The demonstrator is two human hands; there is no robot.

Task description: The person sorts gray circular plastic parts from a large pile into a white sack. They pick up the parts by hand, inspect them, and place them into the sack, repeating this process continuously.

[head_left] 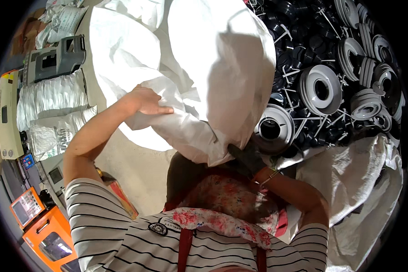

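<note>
A large white woven sack [190, 131] hangs open-mouthed in front of me, its upper part bright in the sunlight. My left hand [147, 100], bare, is closed on a fold of it at the left, with the thumb or a finger pointing right. At the sack's lower right edge, my right hand [247, 159] wears a dark glove and pinches the fabric; some of its fingers are hidden in shadow and behind the cloth.
To the right lie many black plastic parts [313, 45], white plastic sprues [319, 120] and grey ringed parts [321, 89]. Another white sack [349, 167] is at the lower right. Bundled white bags [54, 95], a grey case [59, 59] and an orange machine [50, 238] stand left.
</note>
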